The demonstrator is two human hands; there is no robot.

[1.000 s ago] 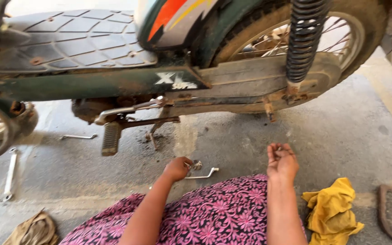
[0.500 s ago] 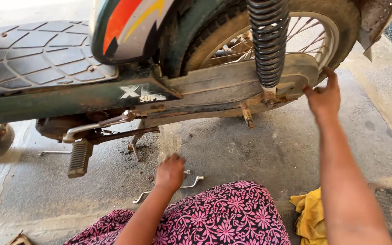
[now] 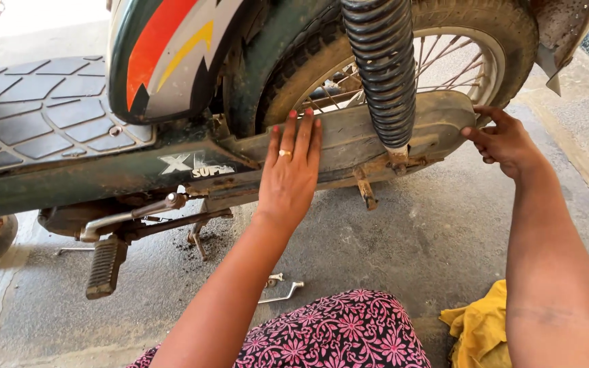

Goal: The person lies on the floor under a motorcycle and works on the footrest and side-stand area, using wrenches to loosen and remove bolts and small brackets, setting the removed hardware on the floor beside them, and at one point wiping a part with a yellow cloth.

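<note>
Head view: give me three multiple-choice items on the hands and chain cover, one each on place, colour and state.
1. Where does the left hand rest?
A. flat on the chain cover
B. on the footrest
C. on the yellow cloth

2. What colour is the cloth on the ground by the right arm?
A. blue
B. yellow
C. white

3. How is the right hand placed?
A. lying on the ground
B. gripping a spanner
C. fingers at the cover's rear end

Answers: 1 A, the palm lies spread on the cover beside the shock spring; 2 B, it is plainly yellow; 3 C, the fingertips meet the rounded rear edge, holding no tool.
</note>
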